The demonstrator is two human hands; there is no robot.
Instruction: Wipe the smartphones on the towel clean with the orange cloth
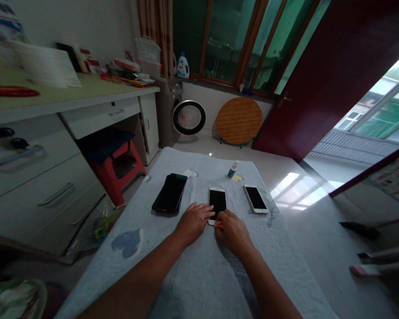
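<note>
White phone (217,199) lies between left fingers (205,211) and right fingers (224,215).

A maroon door (319,79) stands beside sunlit floor (294,192).

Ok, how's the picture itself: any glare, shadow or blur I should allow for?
Head view, centre: left hand, right hand and middle phone dim but readable, soft shadow beside the right forearm; head view, right: bright glare on the floor; head view, left: white object on the counter looks smeared.
</note>
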